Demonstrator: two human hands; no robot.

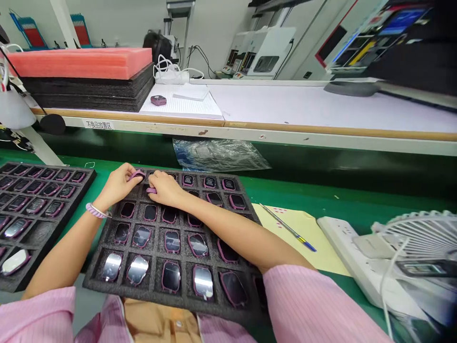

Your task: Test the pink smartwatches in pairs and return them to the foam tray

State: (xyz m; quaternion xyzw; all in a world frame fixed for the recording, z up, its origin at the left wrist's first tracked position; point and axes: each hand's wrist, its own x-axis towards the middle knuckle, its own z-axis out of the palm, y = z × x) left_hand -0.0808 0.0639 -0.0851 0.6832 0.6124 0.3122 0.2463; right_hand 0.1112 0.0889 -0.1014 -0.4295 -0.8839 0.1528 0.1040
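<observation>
A black foam tray point(143, 295) lies before me, its pockets filled with purple-framed smartwatch bodies. At its far left corner my left hand point(121, 183) pinches one purple watch body point(136, 176), tilted above its pocket. Just to the right, my right hand point(164, 188) is closed on another purple watch body point(152, 190), mostly covered by the fingers. Nearer watch bodies point(171, 276) lie in their pockets with dark glossy faces up. Whether the two held pieces touch the foam I cannot tell.
Another foam tray point(39, 233) of watch bodies lies at left. On the right are yellow paper point(285, 224) with a pen point(291, 228), a power strip point(352, 252) and a white fan point(421, 233). A raised shelf point(271, 109) spans the back, bearing stacked pink foam point(82, 64).
</observation>
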